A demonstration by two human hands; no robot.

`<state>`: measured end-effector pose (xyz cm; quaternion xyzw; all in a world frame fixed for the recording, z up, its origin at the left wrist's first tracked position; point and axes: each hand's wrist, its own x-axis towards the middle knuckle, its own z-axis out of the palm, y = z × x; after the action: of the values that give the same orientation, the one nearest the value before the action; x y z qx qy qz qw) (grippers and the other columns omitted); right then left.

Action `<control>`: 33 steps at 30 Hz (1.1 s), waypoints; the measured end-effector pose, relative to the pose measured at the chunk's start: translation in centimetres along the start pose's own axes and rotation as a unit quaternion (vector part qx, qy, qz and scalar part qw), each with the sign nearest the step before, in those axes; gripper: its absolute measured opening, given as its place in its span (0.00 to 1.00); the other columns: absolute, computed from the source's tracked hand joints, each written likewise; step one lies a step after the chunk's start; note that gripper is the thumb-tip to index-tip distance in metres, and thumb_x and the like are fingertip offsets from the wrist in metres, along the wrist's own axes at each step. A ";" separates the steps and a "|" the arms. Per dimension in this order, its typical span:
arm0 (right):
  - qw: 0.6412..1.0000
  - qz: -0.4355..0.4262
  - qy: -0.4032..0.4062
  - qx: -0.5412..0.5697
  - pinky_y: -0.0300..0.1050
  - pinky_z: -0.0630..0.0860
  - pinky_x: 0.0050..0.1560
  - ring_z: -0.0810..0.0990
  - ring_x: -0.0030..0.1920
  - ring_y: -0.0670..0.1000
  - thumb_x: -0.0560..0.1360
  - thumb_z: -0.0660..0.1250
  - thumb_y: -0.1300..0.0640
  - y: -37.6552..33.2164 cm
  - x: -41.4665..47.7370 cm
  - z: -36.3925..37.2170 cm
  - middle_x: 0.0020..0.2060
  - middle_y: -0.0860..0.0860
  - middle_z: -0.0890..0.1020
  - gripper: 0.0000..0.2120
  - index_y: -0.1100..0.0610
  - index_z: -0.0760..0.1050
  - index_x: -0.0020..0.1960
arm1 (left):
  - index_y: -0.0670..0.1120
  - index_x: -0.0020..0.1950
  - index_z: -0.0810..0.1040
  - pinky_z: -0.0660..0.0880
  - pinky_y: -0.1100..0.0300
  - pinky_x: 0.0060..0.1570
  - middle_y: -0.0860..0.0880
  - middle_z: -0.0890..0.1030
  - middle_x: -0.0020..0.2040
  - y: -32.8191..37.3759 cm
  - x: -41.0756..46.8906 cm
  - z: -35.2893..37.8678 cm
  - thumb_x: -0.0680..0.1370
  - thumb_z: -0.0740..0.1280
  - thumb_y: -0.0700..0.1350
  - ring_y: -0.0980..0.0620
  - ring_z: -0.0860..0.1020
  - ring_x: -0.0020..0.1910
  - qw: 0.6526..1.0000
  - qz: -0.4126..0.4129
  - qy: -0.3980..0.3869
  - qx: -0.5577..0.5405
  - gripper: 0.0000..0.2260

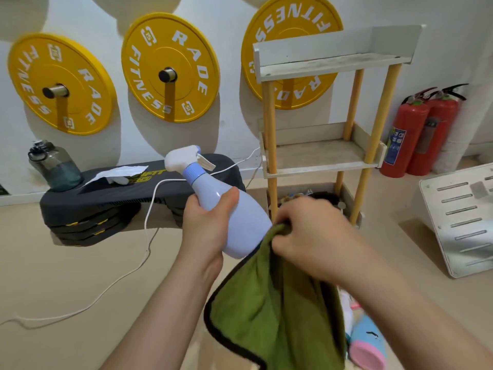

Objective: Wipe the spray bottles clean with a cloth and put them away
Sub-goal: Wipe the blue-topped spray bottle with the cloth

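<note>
My left hand (206,225) grips a pale blue spray bottle (226,206) around its body, tilted so the white trigger head points up and left. My right hand (309,236) holds a green cloth (274,311) with a black hem bunched against the bottle's lower right side; the rest of the cloth hangs down. Under my right forearm, on the floor, lie other bottles (368,345) in pink, blue and white, partly hidden by the cloth and arm.
A white three-tier shelf rack (322,156) on yellow posts stands behind the hands. A black aerobic step (112,198) at left carries a water jug (54,166) and a white cable. Two red extinguishers (421,134) and a white slotted panel (464,222) sit at right.
</note>
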<state>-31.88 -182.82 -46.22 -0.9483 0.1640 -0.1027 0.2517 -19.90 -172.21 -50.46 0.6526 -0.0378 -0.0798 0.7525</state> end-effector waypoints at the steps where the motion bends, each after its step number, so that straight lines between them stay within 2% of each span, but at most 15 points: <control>1: 0.995 0.015 0.012 0.097 0.49 0.80 0.44 0.81 0.41 0.50 0.70 0.68 0.58 0.4 0.2 -0.8 0.37 0.53 0.83 0.05 0.54 0.82 0.42 | 0.44 0.60 0.76 0.80 0.50 0.48 0.44 0.83 0.53 -0.2 -0.1 0.0 0.69 0.77 0.48 0.45 0.83 0.51 1.000 0.001 -0.001 0.006 0.23; 4: 0.908 0.014 -0.008 0.418 0.48 0.81 0.47 0.83 0.40 0.48 0.71 0.70 0.63 0.7 -0.2 -2.5 0.39 0.53 0.86 0.07 0.54 0.85 0.44 | 0.44 0.58 0.76 0.81 0.48 0.47 0.42 0.83 0.52 -0.6 -0.5 0.3 0.70 0.76 0.49 0.44 0.83 0.48 1.000 0.004 -0.010 0.018 0.20; 6: 0.853 -0.026 0.014 0.522 0.39 0.79 0.50 0.84 0.47 0.43 0.75 0.70 0.63 0.3 -0.7 -2.0 0.45 0.47 0.87 0.10 0.51 0.85 0.51 | 0.44 0.56 0.77 0.80 0.50 0.44 0.44 0.84 0.48 -0.5 -1.1 0.6 0.71 0.75 0.50 0.46 0.82 0.43 0.999 0.010 -0.035 0.000 0.18; 8: 0.891 -0.091 0.046 0.441 0.34 0.71 0.63 0.76 0.63 0.36 0.79 0.67 0.54 -0.3 -1.3 0.5 0.59 0.37 0.82 0.16 0.44 0.77 0.66 | 0.44 0.53 0.77 0.78 0.54 0.40 0.48 0.82 0.42 0.1 -1.8 1.0 0.78 0.69 0.50 0.49 0.79 0.40 0.998 0.026 -0.048 -0.019 0.10; 11: 0.966 -0.170 0.122 0.149 0.50 0.55 0.77 0.51 0.78 0.41 0.79 0.52 0.34 -0.1 -1.2 4.7 0.76 0.35 0.61 0.30 0.39 0.53 0.79 | 0.46 0.45 0.74 0.75 0.52 0.41 0.50 0.78 0.36 1.0 -2.8 1.4 0.80 0.65 0.52 0.49 0.76 0.39 0.996 0.074 -0.042 -0.036 0.10; 14: 0.952 -0.086 0.148 0.252 0.54 0.63 0.75 0.63 0.75 0.45 0.76 0.48 0.30 2.0 0.4 5.8 0.73 0.46 0.67 0.35 0.45 0.59 0.78 | 0.51 0.46 0.75 0.76 0.49 0.48 0.54 0.80 0.40 0.6 -4.4 1.9 0.74 0.63 0.63 0.50 0.79 0.42 0.981 0.185 -0.049 0.039 0.16; 17: 0.873 0.007 0.148 0.464 0.55 0.71 0.68 0.77 0.63 0.44 0.77 0.49 0.34 2.9 1.0 6.0 0.61 0.46 0.81 0.28 0.46 0.76 0.66 | 0.55 0.48 0.75 0.77 0.52 0.47 0.55 0.82 0.43 0.3 -5.8 2.4 0.71 0.61 0.67 0.54 0.81 0.45 0.959 0.251 -0.059 0.115 0.18; 19: 0.910 -0.033 0.229 0.345 0.53 0.67 0.73 0.71 0.69 0.45 0.80 0.47 0.40 1.3 -0.5 7.2 0.67 0.46 0.73 0.23 0.47 0.68 0.70 | 0.53 0.46 0.76 0.77 0.54 0.45 0.56 0.81 0.40 0.5 -4.9 2.3 0.72 0.61 0.66 0.55 0.80 0.42 0.960 0.261 -0.024 0.103 0.17; 21: 0.940 -0.093 0.264 0.197 0.47 0.56 0.76 0.55 0.76 0.43 0.82 0.44 0.39 -0.5 -1.7 8.7 0.75 0.45 0.57 0.26 0.45 0.52 0.78 | 0.51 0.44 0.76 0.77 0.54 0.44 0.56 0.81 0.37 1.1 -3.8 1.9 0.76 0.63 0.62 0.55 0.79 0.39 0.966 0.248 0.004 0.074 0.15; 23: 0.941 -0.087 0.239 0.224 0.40 0.55 0.74 0.55 0.75 0.40 0.80 0.44 0.35 -0.3 -1.2 8.6 0.75 0.46 0.57 0.31 0.45 0.51 0.80 | 0.50 0.43 0.76 0.76 0.59 0.41 0.57 0.81 0.36 1.6 -3.5 1.8 0.77 0.63 0.58 0.58 0.79 0.36 0.968 0.244 -0.011 0.051 0.12; 24: 0.929 -0.061 0.217 0.294 0.39 0.60 0.72 0.63 0.72 0.39 0.78 0.47 0.33 0.1 -0.5 7.8 0.72 0.47 0.65 0.32 0.46 0.59 0.78 | 0.49 0.42 0.76 0.75 0.62 0.38 0.57 0.81 0.34 1.8 -3.5 1.9 0.76 0.64 0.57 0.59 0.78 0.35 0.968 0.245 -0.028 0.051 0.12; 26: 0.866 0.021 0.152 0.475 0.45 0.73 0.60 0.79 0.54 0.40 0.78 0.53 0.34 0.4 0.5 5.3 0.52 0.44 0.84 0.24 0.47 0.81 0.55 | 0.48 0.40 0.77 0.74 0.64 0.35 0.56 0.80 0.33 2.0 -3.7 1.8 0.73 0.66 0.57 0.58 0.77 0.34 0.971 0.227 -0.073 0.033 0.12; 28: 0.793 0.127 0.060 0.593 0.47 0.77 0.51 0.84 0.43 0.43 0.78 0.59 0.37 1.1 0.8 4.0 0.38 0.44 0.87 0.23 0.48 0.85 0.38 | 0.49 0.38 0.80 0.75 0.58 0.39 0.51 0.81 0.36 2.0 -3.4 1.7 0.68 0.69 0.59 0.51 0.78 0.38 0.977 0.175 -0.122 -0.021 0.13; 30: 0.726 0.153 0.000 0.670 0.49 0.79 0.51 0.86 0.47 0.50 0.76 0.63 0.37 1.5 0.5 4.0 0.43 0.49 0.88 0.19 0.49 0.86 0.46 | 0.50 0.37 0.81 0.75 0.55 0.41 0.46 0.81 0.38 1.9 -2.8 1.5 0.67 0.70 0.58 0.48 0.79 0.40 0.981 0.127 -0.124 -0.073 0.12; 33: 0.709 0.120 0.001 0.694 0.54 0.80 0.55 0.86 0.51 0.54 0.73 0.64 0.37 1.2 0.1 4.9 0.48 0.53 0.87 0.21 0.51 0.84 0.52 | 0.52 0.31 0.74 0.68 0.55 0.39 0.48 0.74 0.34 1.5 -1.6 1.4 0.70 0.66 0.62 0.51 0.72 0.36 0.981 0.183 -0.052 -0.023 0.15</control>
<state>-30.69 -181.64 -51.00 -0.4781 0.1596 -0.1573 0.8493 -21.54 -173.09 -48.72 0.6125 -0.1939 0.0248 0.7659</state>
